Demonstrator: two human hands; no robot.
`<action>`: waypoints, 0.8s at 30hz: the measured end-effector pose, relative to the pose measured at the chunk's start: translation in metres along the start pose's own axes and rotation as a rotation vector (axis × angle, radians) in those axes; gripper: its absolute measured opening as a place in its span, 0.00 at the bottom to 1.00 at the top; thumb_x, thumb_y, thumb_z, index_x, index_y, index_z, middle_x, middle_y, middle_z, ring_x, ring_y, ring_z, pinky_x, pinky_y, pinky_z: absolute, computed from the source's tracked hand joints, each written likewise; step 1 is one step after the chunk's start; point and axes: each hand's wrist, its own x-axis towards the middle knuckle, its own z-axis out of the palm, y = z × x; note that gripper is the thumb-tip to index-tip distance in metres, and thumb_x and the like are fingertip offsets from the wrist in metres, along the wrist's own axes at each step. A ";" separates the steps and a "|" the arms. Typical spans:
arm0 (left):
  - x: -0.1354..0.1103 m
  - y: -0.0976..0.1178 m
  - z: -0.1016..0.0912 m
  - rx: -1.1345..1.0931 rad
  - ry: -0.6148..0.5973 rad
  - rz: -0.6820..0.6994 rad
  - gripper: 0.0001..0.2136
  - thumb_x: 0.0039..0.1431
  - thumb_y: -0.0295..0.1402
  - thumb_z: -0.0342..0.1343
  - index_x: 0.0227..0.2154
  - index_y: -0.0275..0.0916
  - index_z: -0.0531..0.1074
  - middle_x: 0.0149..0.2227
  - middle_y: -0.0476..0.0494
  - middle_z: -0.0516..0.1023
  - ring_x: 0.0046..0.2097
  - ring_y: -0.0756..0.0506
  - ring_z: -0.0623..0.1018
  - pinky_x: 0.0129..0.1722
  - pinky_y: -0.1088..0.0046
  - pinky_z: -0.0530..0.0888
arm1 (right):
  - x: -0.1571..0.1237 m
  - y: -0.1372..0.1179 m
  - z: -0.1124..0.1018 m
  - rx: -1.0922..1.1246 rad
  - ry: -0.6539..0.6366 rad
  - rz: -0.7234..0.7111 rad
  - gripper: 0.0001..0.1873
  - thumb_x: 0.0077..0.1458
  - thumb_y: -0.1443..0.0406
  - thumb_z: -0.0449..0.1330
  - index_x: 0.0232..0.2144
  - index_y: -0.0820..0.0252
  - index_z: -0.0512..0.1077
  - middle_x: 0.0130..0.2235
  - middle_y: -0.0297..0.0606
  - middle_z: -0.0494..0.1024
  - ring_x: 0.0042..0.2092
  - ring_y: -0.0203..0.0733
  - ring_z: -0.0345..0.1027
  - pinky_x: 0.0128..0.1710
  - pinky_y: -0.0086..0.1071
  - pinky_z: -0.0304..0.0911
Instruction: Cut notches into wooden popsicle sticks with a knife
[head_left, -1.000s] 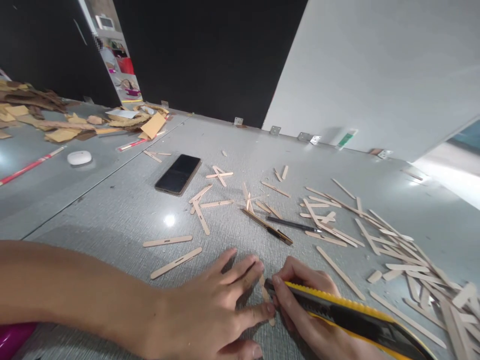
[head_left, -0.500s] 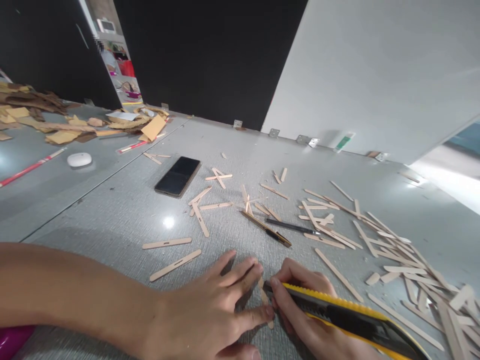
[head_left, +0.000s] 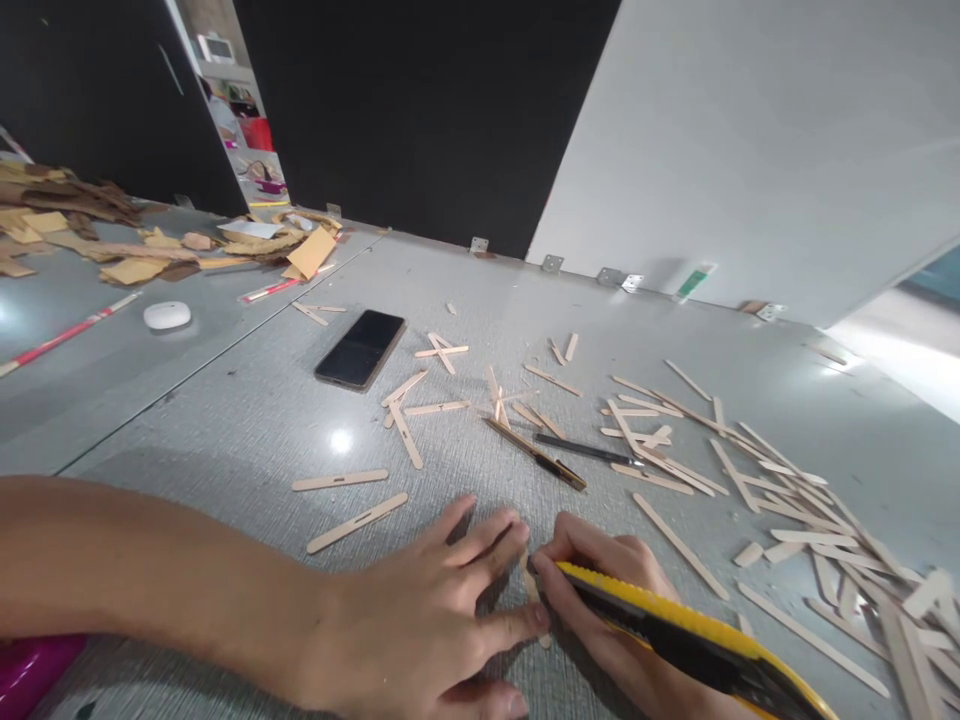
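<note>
My left hand (head_left: 450, 610) lies flat with its fingers spread, the fingertips pressing a wooden craft stick (head_left: 534, 590) onto the grey table. My right hand (head_left: 600, 590) is wrapped round a yellow and black utility knife (head_left: 690, 630), its front end at the stick just right of my left fingers. The blade tip is hidden by my right fingers. Slotted craft sticks (head_left: 358, 523) lie beyond my left wrist. A slim brown-gold cutter (head_left: 534, 453) and a dark craft knife (head_left: 589, 449) rest on the table ahead of my hands.
A phone (head_left: 361, 349) and a white earbud case (head_left: 166, 316) lie at left centre. Many loose craft sticks (head_left: 806, 540) are heaped on the right. Cardboard scraps (head_left: 150, 250) cover the back left. Black and white panels (head_left: 435, 120) stand behind, and something magenta (head_left: 37, 670) sits under my left forearm.
The view has shifted slightly. My right hand and the utility knife have moved a little along the craft stick, with the knife tilted slightly differently; my left hand keeps its hold.
</note>
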 end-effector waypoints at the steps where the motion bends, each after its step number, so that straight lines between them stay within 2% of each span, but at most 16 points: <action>1: 0.000 0.000 0.001 -0.004 0.004 0.001 0.28 0.75 0.48 0.45 0.70 0.40 0.62 0.72 0.22 0.57 0.74 0.26 0.56 0.69 0.39 0.57 | 0.000 0.000 0.001 0.006 -0.011 -0.001 0.19 0.71 0.57 0.54 0.26 0.52 0.62 0.22 0.26 0.70 0.25 0.37 0.64 0.28 0.31 0.63; 5: -0.001 -0.001 0.001 -0.013 0.022 0.001 0.28 0.75 0.48 0.46 0.70 0.40 0.63 0.72 0.25 0.58 0.74 0.27 0.56 0.70 0.41 0.56 | -0.001 0.001 -0.001 0.035 -0.003 0.043 0.18 0.70 0.56 0.54 0.26 0.52 0.64 0.23 0.28 0.72 0.26 0.38 0.66 0.28 0.32 0.64; 11: 0.000 -0.001 -0.003 -0.005 0.016 -0.006 0.26 0.75 0.48 0.46 0.68 0.40 0.66 0.71 0.26 0.62 0.73 0.28 0.58 0.70 0.43 0.57 | -0.002 -0.001 -0.006 0.150 0.012 0.176 0.22 0.70 0.51 0.52 0.24 0.51 0.63 0.20 0.28 0.68 0.21 0.36 0.61 0.20 0.30 0.60; 17: 0.000 -0.001 -0.002 -0.038 0.013 -0.008 0.27 0.75 0.48 0.47 0.69 0.41 0.64 0.72 0.27 0.60 0.74 0.28 0.57 0.70 0.42 0.55 | -0.001 -0.002 -0.005 0.059 -0.001 0.133 0.21 0.69 0.52 0.53 0.25 0.52 0.65 0.22 0.29 0.71 0.25 0.39 0.66 0.28 0.34 0.65; 24: 0.000 0.000 -0.003 -0.033 -0.008 -0.010 0.27 0.75 0.48 0.46 0.70 0.41 0.62 0.71 0.27 0.61 0.74 0.29 0.56 0.70 0.43 0.55 | -0.002 -0.002 -0.003 0.036 0.010 0.110 0.21 0.69 0.52 0.52 0.25 0.52 0.65 0.21 0.28 0.71 0.24 0.38 0.66 0.29 0.35 0.65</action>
